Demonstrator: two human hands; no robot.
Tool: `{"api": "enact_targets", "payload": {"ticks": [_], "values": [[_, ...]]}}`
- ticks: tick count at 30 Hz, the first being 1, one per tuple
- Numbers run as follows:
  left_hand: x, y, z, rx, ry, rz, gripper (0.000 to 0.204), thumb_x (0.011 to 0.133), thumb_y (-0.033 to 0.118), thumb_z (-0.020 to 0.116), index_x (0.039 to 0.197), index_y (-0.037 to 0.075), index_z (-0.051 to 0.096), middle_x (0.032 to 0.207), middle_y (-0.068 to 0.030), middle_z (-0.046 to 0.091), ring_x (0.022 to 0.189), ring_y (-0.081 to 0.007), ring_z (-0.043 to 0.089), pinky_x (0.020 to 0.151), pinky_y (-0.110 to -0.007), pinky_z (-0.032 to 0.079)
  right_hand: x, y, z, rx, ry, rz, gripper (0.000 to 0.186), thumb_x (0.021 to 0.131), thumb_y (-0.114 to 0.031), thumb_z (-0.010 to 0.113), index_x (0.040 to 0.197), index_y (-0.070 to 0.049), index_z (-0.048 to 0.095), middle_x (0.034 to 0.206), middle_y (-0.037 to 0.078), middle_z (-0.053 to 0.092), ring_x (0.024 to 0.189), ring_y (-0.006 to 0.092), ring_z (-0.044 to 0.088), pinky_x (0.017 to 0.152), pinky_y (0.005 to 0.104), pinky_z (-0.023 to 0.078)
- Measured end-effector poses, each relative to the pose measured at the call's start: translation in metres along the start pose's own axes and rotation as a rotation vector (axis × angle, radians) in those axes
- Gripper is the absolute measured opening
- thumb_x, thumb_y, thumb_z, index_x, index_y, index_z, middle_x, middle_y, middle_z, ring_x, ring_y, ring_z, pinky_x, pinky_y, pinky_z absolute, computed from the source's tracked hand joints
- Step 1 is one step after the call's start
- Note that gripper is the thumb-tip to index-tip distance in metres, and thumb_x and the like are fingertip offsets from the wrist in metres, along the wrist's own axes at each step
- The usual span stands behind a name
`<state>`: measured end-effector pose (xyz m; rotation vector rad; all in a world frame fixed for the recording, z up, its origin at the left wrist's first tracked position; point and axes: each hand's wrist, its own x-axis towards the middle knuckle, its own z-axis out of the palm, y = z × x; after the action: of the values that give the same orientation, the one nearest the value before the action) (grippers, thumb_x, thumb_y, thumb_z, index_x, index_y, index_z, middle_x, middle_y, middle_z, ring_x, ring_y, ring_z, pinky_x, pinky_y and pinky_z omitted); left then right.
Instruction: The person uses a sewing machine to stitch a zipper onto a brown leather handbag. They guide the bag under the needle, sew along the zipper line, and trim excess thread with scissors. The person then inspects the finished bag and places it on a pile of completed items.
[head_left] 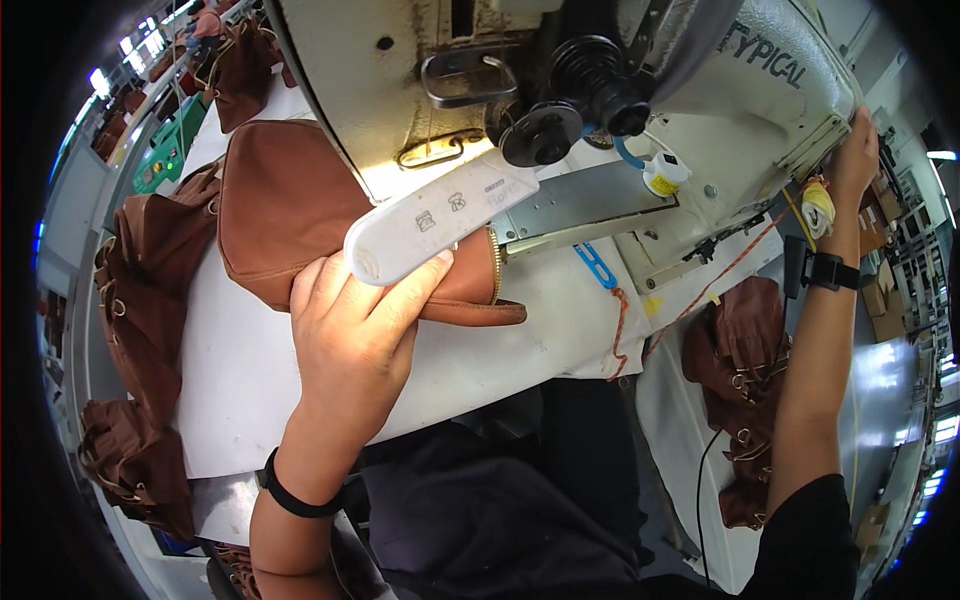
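A brown leather bag [285, 200] with a brass-toothed zipper [496, 262] along its right opening sits at the sewing machine's narrow arm [590, 205]. My left hand [355, 315] grips the bag's near side, fingers bent over the leather and partly hidden under a long white cover [440, 222]. A brown strap-like piece [475, 312] sticks out to the right below the zipper. At the far right, my right hand [858, 155] reaches the end of the sewing machine [770, 110]; its fingers are mostly hidden there. The needle area is hidden behind the white cover.
Brown bags with metal rings [140, 300] hang along the left; more brown bags [740, 380] lie at the lower right. A blue tool [595, 266] on an orange cord rests on the white table [400, 400]. A green machine [165, 150] and a person [203, 25] are far left.
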<state>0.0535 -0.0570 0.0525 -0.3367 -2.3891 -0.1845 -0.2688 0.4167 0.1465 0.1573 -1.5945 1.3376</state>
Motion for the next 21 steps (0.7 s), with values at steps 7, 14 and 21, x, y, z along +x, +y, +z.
{"api": "enact_targets", "payload": {"ticks": [7, 14, 21], "values": [[-0.002, 0.000, 0.000, 0.008, -0.012, -0.006, 0.047, 0.075, -0.006, 0.076, 0.118, 0.015, 0.079, 0.118, -0.0049, 0.075, 0.104, -0.0249, 0.071, 0.089, -0.038, 0.047, 0.010, 0.007, -0.009, -0.089, -0.018, -0.036, 0.051, 0.104, -0.044, 0.063, 0.121, 0.003, 0.073, 0.102, 0.005, 0.072, 0.088, 0.0102, 0.062, 0.083, 0.0248, 0.049], [-0.002, -0.001, 0.002, -0.011, -0.013, 0.000, 0.046, 0.075, -0.006, 0.075, 0.117, 0.013, 0.079, 0.117, -0.0067, 0.076, 0.103, -0.0259, 0.073, 0.084, -0.037, 0.050, 0.004, -0.001, -0.005, -0.086, 0.038, -0.080, 0.050, 0.103, -0.042, 0.064, 0.119, 0.003, 0.074, 0.093, 0.002, 0.069, 0.082, 0.0080, 0.058, 0.077, 0.0246, 0.049], [-0.004, -0.002, 0.003, -0.025, 0.003, -0.006, 0.044, 0.076, -0.001, 0.073, 0.118, 0.013, 0.079, 0.114, -0.0064, 0.074, 0.104, -0.0266, 0.067, 0.090, -0.040, 0.046, -0.015, 0.003, 0.007, -0.059, 0.106, -0.067, 0.050, 0.104, -0.043, 0.062, 0.124, 0.002, 0.072, 0.100, 0.005, 0.070, 0.086, 0.0101, 0.059, 0.081, 0.0256, 0.049]]}}
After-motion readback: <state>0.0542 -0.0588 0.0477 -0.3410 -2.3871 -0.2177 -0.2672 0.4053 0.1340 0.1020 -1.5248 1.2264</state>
